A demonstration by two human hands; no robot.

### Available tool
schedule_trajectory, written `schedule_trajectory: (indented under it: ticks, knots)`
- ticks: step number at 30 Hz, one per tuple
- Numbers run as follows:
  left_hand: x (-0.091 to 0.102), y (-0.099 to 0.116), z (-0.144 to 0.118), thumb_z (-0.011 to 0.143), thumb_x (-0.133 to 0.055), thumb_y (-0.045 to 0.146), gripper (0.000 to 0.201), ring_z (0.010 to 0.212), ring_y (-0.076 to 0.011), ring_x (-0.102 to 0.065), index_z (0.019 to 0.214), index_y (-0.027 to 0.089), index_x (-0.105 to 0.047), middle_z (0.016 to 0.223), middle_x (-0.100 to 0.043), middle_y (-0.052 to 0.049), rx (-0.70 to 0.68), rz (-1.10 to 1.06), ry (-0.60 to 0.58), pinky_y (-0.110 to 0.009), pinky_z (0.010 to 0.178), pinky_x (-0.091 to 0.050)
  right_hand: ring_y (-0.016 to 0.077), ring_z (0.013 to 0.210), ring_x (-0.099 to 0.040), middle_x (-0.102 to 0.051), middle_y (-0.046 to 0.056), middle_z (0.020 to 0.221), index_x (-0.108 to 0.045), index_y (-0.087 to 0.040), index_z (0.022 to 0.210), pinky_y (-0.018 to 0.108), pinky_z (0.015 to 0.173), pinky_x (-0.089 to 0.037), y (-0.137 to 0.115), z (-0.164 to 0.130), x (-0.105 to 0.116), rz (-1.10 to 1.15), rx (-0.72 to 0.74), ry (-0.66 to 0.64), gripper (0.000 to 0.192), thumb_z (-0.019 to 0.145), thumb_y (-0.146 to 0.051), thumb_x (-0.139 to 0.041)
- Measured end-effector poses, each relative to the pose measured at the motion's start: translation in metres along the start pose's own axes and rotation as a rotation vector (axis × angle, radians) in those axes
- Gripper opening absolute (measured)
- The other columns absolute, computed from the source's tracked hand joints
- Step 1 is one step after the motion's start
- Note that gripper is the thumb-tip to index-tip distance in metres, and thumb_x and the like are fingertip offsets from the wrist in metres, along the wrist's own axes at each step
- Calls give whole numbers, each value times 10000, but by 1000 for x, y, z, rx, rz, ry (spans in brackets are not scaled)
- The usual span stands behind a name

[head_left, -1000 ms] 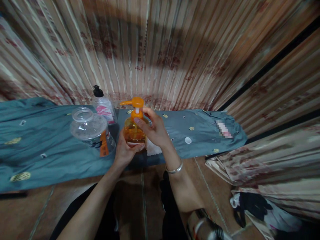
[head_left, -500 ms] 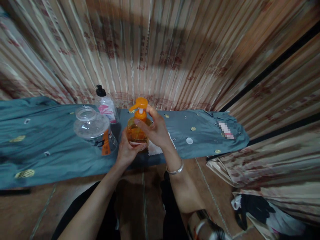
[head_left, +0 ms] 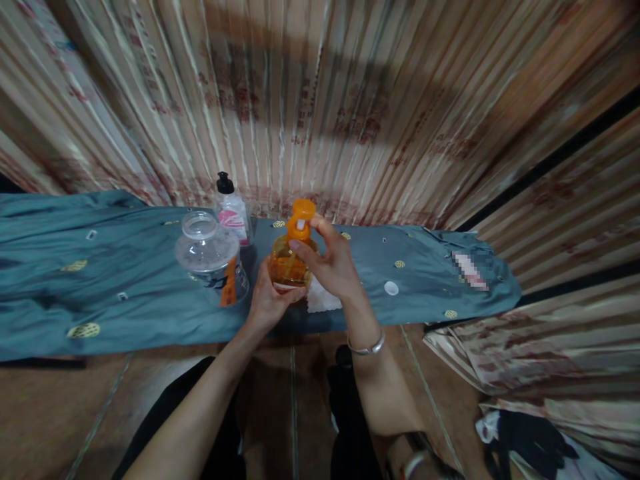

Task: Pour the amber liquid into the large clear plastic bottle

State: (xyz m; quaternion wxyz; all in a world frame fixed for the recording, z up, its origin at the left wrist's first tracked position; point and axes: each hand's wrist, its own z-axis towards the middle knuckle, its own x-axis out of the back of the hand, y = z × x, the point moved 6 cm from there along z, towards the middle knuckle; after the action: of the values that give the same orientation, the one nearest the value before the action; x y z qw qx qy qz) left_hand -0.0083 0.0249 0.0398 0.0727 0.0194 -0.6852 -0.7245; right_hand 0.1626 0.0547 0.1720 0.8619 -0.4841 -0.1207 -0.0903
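Observation:
An orange pump bottle [head_left: 287, 263] stands on a surface covered by a teal cloth [head_left: 120, 280]. My left hand [head_left: 269, 301] grips the bottle's base from the near side. My right hand [head_left: 333, 261] holds the orange pump head [head_left: 301, 217] at the neck, fingers wrapped round it; the nozzle points toward me. A white folded tissue [head_left: 320, 301] lies just right of the bottle, partly under my right wrist.
A clear glass jar with lid and orange tag [head_left: 211, 257] stands left of the bottle. Behind it is a small clear bottle with a black cap [head_left: 231, 210]. Striped curtains [head_left: 350, 100] hang behind. Dark clothing [head_left: 530, 440] lies on the floor at lower right.
The pump head has turned: its nozzle pointed left before and now faces toward me. Both hands stay on the bottle. The camera view has shifted, so everything sits further right.

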Motion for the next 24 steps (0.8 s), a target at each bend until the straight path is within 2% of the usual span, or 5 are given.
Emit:
schedule_trajectory:
  ticks: [5,13,17,21,24]
  knots:
    - [-1,1,-1,616,-1125,363,1142,868,-322,-959,1589,228,-541,1287,-930,-131,-2,-12,1,-434,845,-799,397,1565,-706,-817,122,1561,-791,-333,1289,614,1391,-518,0,-2,3,-32,-10,34,636,877,-753,-1032]
    - [-1,-2,1,594,-1132,363,1168,871,-307,-955,1595,230,-547,1440,-899,-180,-14,-1,18,-429,849,-798,391,1568,-720,-863,102,1482,-804,-338,1140,621,1423,-491,-2,-1,5,-31,7,15,523,923,-770,-1003]
    - [0,0,1,605,-1125,311,1094,1049,-330,-963,1557,242,-591,1475,-889,-168,-41,16,37,-429,912,-800,378,1628,-687,-857,103,1524,-844,-351,1238,624,1461,-453,-7,0,7,-16,45,-42,530,956,-780,-975]
    - [1,0,2,606,-1132,297,1059,1180,-363,-949,1529,253,-616,1452,-886,-150,-63,38,59,-464,978,-802,391,1611,-698,-823,108,1591,-819,-339,1286,626,1426,-503,0,-3,6,-48,-25,39,656,834,-732,-1085]
    - [1,-2,2,601,-1133,298,1065,1172,-365,-951,1529,260,-612,1425,-887,-132,-67,49,62,-485,1006,-798,395,1598,-701,-820,114,1580,-809,-321,1221,612,1406,-527,2,-4,3,-72,-45,75,549,866,-636,-1086]
